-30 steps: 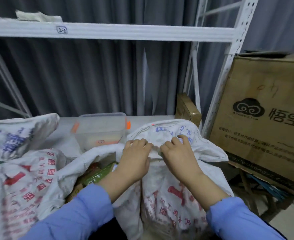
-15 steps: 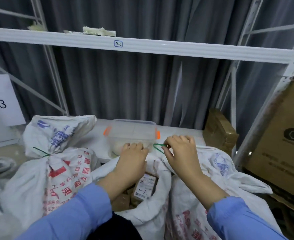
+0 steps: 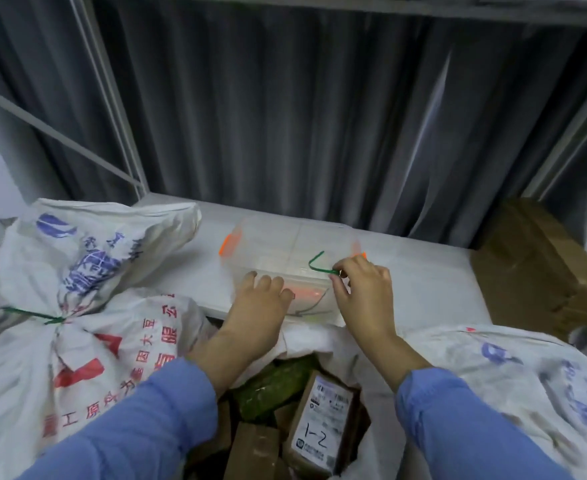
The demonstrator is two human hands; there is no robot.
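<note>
My right hand (image 3: 363, 289) pinches a bent green tie (image 3: 318, 265) and holds it just above a clear plastic box (image 3: 285, 251) with orange clips on the white shelf (image 3: 423, 289). My left hand (image 3: 257, 306) rests its fingertips on the box's near edge, fingers fairly straight. Below both hands an open white woven sack (image 3: 319, 341) shows parcels: a brown box marked "1-2" (image 3: 319, 424) and a green packet (image 3: 271, 386).
A tied white sack (image 3: 77, 271) with a green tie at its neck stands at the left. Another white sack (image 3: 527, 393) lies at the right. A brown carton (image 3: 541, 271) sits at the shelf's right end. Grey curtain hangs behind the metal rack.
The sack's mouth has come open and the parcels show. My right hand came away with the green tie and moved up over the clear box. My left hand reached forward to the box.
</note>
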